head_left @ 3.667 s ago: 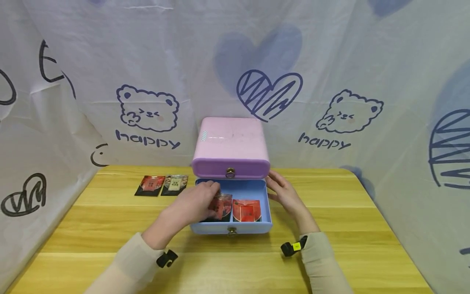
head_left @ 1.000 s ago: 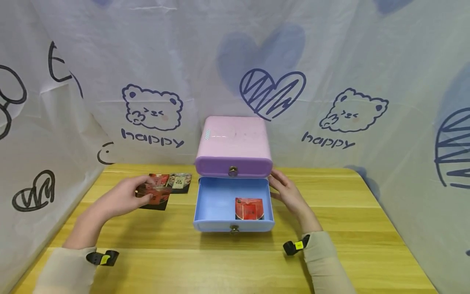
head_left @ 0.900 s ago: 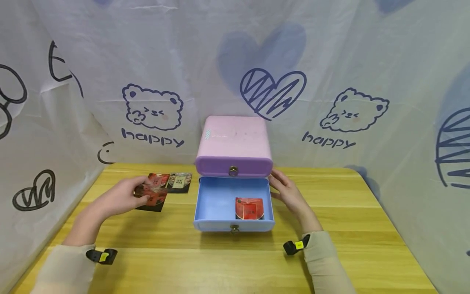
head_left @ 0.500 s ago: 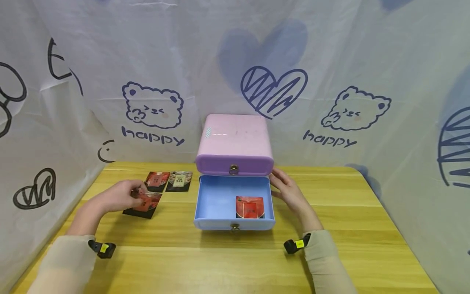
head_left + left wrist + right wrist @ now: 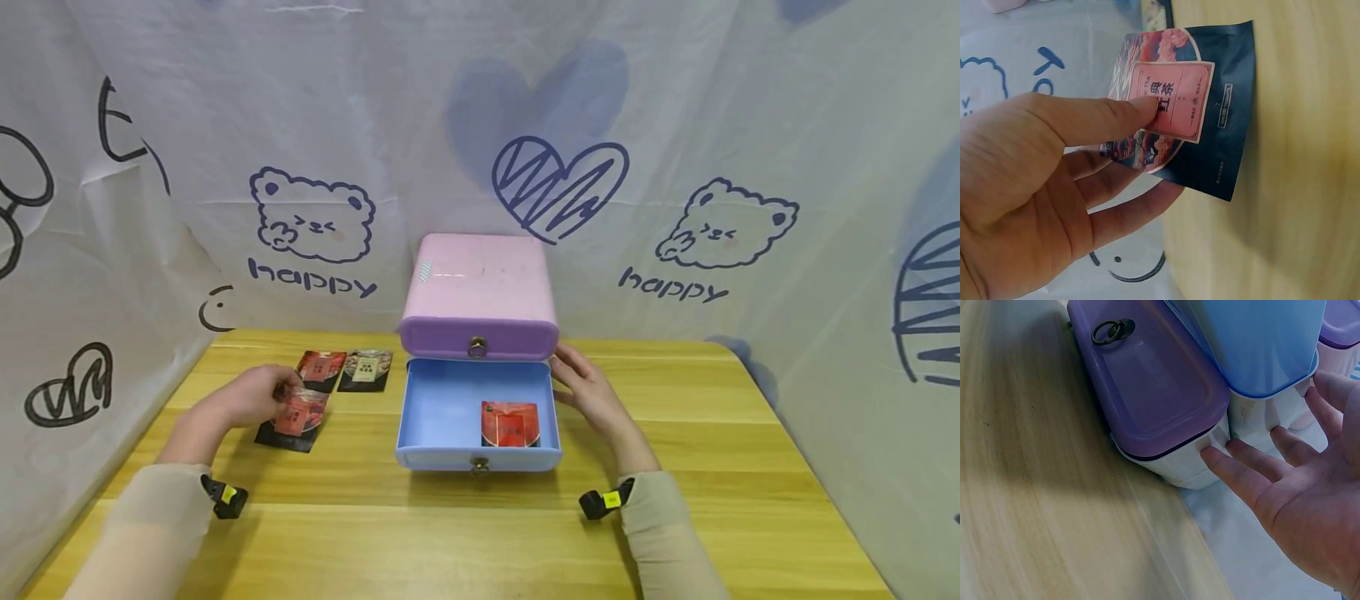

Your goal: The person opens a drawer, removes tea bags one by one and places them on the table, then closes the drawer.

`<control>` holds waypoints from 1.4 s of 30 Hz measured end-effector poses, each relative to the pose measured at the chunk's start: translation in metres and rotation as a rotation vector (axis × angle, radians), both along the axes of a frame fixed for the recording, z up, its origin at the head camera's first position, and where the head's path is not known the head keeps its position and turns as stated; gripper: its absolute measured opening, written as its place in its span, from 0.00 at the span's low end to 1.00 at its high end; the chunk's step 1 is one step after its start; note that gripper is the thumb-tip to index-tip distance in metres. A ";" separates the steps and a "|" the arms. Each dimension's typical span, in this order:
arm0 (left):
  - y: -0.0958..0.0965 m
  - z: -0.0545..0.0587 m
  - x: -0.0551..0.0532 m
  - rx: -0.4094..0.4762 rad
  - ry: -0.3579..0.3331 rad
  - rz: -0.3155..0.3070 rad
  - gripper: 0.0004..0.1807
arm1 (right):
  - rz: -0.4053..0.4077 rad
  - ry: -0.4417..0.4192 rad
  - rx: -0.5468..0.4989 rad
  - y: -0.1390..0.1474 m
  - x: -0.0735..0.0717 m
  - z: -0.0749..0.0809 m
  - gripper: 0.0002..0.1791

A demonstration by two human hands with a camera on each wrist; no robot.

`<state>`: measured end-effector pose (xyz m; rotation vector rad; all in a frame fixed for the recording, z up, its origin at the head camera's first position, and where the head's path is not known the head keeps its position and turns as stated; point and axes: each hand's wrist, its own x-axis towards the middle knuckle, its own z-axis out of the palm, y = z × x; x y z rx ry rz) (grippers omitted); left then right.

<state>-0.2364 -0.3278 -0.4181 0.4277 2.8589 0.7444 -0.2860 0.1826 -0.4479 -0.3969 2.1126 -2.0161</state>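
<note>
My left hand (image 5: pixel 251 396) pinches a square tea sachet (image 5: pixel 298 421), thumb on its front and fingers behind. A pink label with "TEA" on it and a dark lower part show on the sachet (image 5: pixel 1219 150) in the left wrist view. It is held at the table's left, just in front of a red sachet (image 5: pixel 321 369) and a pale-labelled one (image 5: pixel 365 372). My right hand (image 5: pixel 596 400) rests with extended fingers against the right side of the drawer box (image 5: pixel 483 279). Its blue drawer (image 5: pixel 442 408) is pulled out, with one red sachet (image 5: pixel 510 424) inside at the front right.
Under the open drawer, the right wrist view shows a closed purple drawer (image 5: pixel 1154 381) with a ring pull (image 5: pixel 1110 332). The box stands at the rear of the wooden table (image 5: pixel 480 542), before a printed cloth (image 5: pixel 450 125).
My left hand has carried the tea sachet from the blue drawer's left side to the table's left, then drawn it slightly nearer, clear of the two lying sachets. My right hand stays in place.
</note>
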 end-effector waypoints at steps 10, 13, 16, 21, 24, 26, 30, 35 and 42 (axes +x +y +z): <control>0.003 -0.012 -0.006 -0.107 0.057 0.060 0.12 | -0.007 0.003 0.011 0.000 0.000 0.000 0.32; 0.005 -0.014 -0.007 -0.136 0.046 0.095 0.14 | -0.005 0.003 0.009 0.000 0.000 -0.001 0.32; 0.007 -0.016 -0.008 -0.156 0.035 0.114 0.17 | -0.009 0.002 0.010 0.000 0.000 -0.001 0.32; 0.009 -0.019 -0.009 -0.191 0.016 0.140 0.15 | -0.011 0.002 0.018 0.000 0.000 -0.001 0.32; 0.010 -0.020 -0.009 -0.197 0.004 0.162 0.14 | -0.009 0.003 0.015 0.000 0.001 0.000 0.32; 0.011 -0.020 -0.008 -0.193 0.000 0.173 0.14 | -0.010 0.004 0.012 0.000 0.001 0.000 0.32; 0.012 -0.020 -0.007 -0.183 -0.010 0.188 0.13 | -0.007 0.011 0.016 0.000 0.002 0.001 0.32; 0.012 -0.020 -0.007 -0.180 -0.024 0.205 0.15 | -0.004 0.015 0.020 0.000 0.002 0.001 0.33; 0.009 -0.022 -0.009 -0.183 0.003 0.209 0.15 | -0.005 0.008 0.028 0.000 0.000 -0.001 0.33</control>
